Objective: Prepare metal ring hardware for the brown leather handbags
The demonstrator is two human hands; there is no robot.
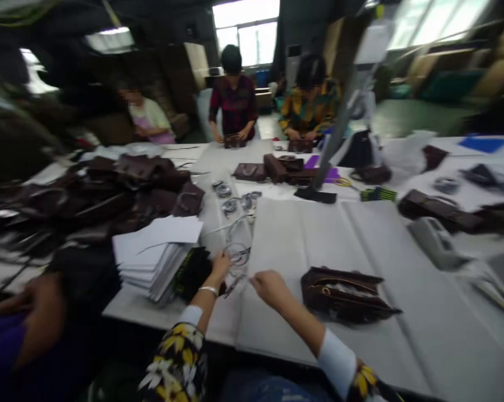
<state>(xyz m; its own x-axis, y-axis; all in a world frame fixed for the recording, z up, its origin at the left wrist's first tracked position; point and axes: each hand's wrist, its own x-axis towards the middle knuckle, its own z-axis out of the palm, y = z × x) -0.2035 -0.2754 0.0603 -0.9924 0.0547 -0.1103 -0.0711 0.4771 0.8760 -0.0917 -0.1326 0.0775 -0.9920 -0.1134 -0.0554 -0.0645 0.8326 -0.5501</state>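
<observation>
My left hand (220, 267), a bracelet on its wrist, is closed beside a loop of thin cord or strap (238, 254) on the table. What its fingers grip, if anything, is blurred. My right hand (272, 287) is closed in a pinch a little to the right, at the edge of the grey sheet. Whatever it holds is too small to name. A thin dark strip (232, 286) lies between the two hands. To the right of my right hand rests a dark brown handbag (348, 293), its zipped top gaping with pale stuffing inside.
Left of my hands stand a stack of white sheets (155, 251) and a black cloth (195, 268). Many brown bags (143, 173) are heaped behind. Metallic coils (231, 205), a grey post (336, 128) and a tape dispenser (434, 243) lie farther off. Co-workers sit or stand around.
</observation>
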